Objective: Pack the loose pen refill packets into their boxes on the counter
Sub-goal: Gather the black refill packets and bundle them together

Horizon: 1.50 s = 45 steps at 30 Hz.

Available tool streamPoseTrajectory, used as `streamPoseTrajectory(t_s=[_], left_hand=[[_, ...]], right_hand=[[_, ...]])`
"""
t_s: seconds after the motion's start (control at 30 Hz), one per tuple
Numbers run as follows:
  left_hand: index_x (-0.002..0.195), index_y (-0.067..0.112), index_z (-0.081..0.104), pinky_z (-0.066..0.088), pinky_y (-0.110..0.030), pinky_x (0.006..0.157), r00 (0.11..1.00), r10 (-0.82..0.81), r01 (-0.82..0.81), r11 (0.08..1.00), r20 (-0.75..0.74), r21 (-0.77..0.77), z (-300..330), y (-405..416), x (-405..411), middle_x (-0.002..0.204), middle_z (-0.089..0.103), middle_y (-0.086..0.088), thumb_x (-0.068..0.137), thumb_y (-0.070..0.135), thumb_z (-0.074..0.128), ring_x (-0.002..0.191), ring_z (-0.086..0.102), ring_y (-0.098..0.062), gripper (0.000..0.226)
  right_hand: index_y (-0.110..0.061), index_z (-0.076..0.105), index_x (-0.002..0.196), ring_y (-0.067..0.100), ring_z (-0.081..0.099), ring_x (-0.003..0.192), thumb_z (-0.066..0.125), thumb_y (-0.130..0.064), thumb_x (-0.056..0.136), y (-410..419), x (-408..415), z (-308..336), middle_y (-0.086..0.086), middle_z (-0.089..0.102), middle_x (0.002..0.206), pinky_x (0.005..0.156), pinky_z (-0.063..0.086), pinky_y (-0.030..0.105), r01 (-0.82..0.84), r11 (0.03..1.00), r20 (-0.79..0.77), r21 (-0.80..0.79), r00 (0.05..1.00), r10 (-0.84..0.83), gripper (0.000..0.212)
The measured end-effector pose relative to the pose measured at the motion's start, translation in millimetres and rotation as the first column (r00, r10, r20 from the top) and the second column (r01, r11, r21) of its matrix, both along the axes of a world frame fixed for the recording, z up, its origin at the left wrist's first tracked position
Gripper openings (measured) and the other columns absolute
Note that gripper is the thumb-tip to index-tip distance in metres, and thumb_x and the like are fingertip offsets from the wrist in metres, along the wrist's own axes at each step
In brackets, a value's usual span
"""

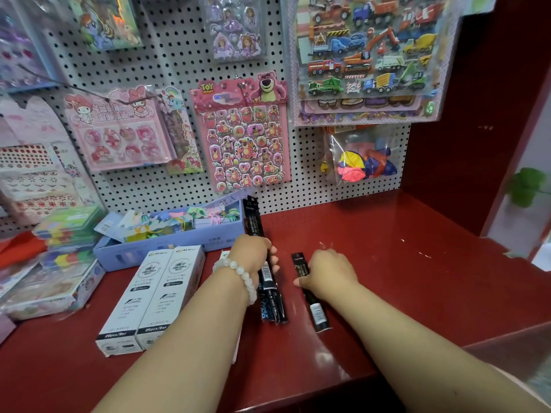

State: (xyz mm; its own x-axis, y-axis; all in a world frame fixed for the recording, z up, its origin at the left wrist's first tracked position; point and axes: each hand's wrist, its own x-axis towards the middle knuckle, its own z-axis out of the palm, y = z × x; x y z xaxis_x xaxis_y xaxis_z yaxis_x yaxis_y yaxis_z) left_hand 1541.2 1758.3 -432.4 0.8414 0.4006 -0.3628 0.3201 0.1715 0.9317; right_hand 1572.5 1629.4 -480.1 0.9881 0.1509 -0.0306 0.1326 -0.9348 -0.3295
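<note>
My left hand, with a pale bead bracelet on the wrist, is closed around a bundle of long black refill packets that runs from the blue box down toward me. My right hand rests palm down on a single black refill packet lying on the red counter, fingers curled over its upper half. Two white refill boxes lie side by side to the left of my left forearm. A third white box is mostly hidden under that forearm.
A blue tray of coloured stationery stands behind the white boxes. Stacked packs and boxes crowd the left side. A pegboard with hanging sticker sheets rises at the back. A red side wall closes the right.
</note>
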Motion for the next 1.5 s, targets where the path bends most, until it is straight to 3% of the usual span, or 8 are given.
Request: streamPoseTrajectory(t_s=[0.2, 0.3, 0.43, 0.57, 0.63, 0.83, 0.97, 1.5], left_hand=[[0.083, 0.01, 0.052, 0.042, -0.021, 0.038, 0.997, -0.049, 0.041, 0.989, -0.056, -0.139, -10.4, 5.3, -5.8, 0.068, 0.05, -0.006, 0.09, -0.001, 0.048, 0.049, 0.044, -0.013, 0.014], [0.081, 0.008, 0.054, 0.042, -0.02, 0.037, 0.995, -0.088, 0.078, 0.975, -0.041, -0.207, -16.0, -2.3, -8.5, 0.066, 0.049, -0.005, 0.092, 0.007, 0.054, 0.05, 0.044, -0.012, 0.011], [0.088, 0.004, 0.058, 0.049, -0.025, 0.042, 0.996, -0.086, 0.079, 0.942, -0.006, -0.327, -22.5, -19.3, -11.3, 0.066, 0.056, -0.008, 0.094, 0.032, 0.053, 0.054, 0.054, -0.017, 0.029], [0.099, 0.007, 0.057, 0.056, -0.039, 0.051, 0.998, -0.053, 0.069, 0.874, 0.046, -0.48, -19.7, -32.2, -16.2, 0.067, 0.07, -0.018, 0.096, 0.039, 0.045, 0.057, 0.069, -0.029, 0.034], [0.089, 0.005, 0.058, 0.056, -0.035, 0.049, 0.995, -0.075, 0.094, 0.883, 0.058, -0.46, -18.6, -34.2, -17.5, 0.06, 0.068, -0.014, 0.097, 0.029, 0.049, 0.052, 0.066, -0.026, 0.026], [0.093, 0.017, 0.054, 0.051, -0.031, 0.061, 0.901, -0.018, 0.003, 0.999, 0.433, 0.035, -4.4, -25.0, -5.0, 0.077, 0.061, -0.004, 0.093, 0.024, 0.056, 0.062, 0.06, -0.015, 0.008], [0.1, 0.034, 0.05, 0.047, -0.018, 0.077, 0.796, -0.238, -0.083, 0.867, 0.556, 0.491, -14.7, -35.9, -16.5, 0.095, 0.063, 0.008, 0.085, 0.022, 0.065, 0.085, 0.06, -0.002, 0.025], [0.092, 0.028, 0.06, 0.046, -0.023, 0.062, 0.907, -0.362, 0.156, 0.764, 0.216, 0.626, -49.3, -44.4, -16.8, 0.079, 0.067, 0.008, 0.076, 0.02, 0.064, 0.069, 0.06, -0.007, 0.018]], right_hand=[[-0.013, 0.065, 0.073, 0.024, 0.065, 0.073, 0.073, -0.033, 0.077, -8.4, 7.7, 7.8, 0.006, 0.066, 0.075, 0.068, 0.048, 0.027, 0.057, 0.976, -0.149, 0.211, 0.989, -0.025, 0.022], [-0.012, 0.058, 0.07, 0.02, 0.055, 0.06, 0.077, -0.013, 0.075, -19.4, 5.4, 16.7, 0.008, 0.06, 0.068, 0.065, 0.046, 0.032, 0.175, 0.535, -0.224, 0.827, 0.974, 0.029, 0.02], [-0.005, 0.058, 0.084, 0.03, 0.057, 0.063, 0.073, -0.008, 0.079, -16.1, -12.6, 27.5, 0.022, 0.06, 0.075, 0.062, 0.052, 0.046, 0.212, 0.187, -0.248, 0.959, 0.949, 0.197, 0.017], [-0.016, 0.067, 0.074, 0.012, 0.054, 0.058, 0.071, -0.019, 0.08, -8.9, -21.9, 31.7, -0.004, 0.058, 0.061, 0.057, 0.043, 0.024, -0.135, 0.773, 0.076, 0.619, 0.991, 0.111, 0.008], [-0.015, 0.072, 0.078, 0.014, 0.057, 0.072, 0.061, -0.018, 0.084, -8.2, -23.0, 34.8, -0.003, 0.058, 0.074, 0.065, 0.044, 0.026, -0.233, 0.864, 0.2, 0.447, 0.967, 0.158, 0.013], [-0.018, 0.068, 0.092, 0.015, 0.058, 0.092, 0.059, -0.015, 0.084, -24.2, -14.8, 62.3, 0.002, 0.064, 0.097, 0.079, 0.041, 0.027, -0.179, 0.514, 0.2, 0.839, 0.98, 0.015, 0.012], [-0.022, 0.049, 0.122, 0.008, 0.056, 0.097, 0.057, -0.027, 0.07, -27.3, -15.4, 64.8, -0.001, 0.058, 0.105, 0.086, 0.043, 0.02, -0.202, 0.228, 0.157, 0.952, 0.966, 0.203, 0.053], [-0.01, 0.064, 0.08, 0.017, 0.057, 0.069, 0.075, -0.019, 0.078, -32.8, -13.4, 61.6, 0.015, 0.063, 0.086, 0.065, 0.045, 0.031, -0.29, 0.571, 0.245, 0.768, 0.957, 0.156, 0.015]])
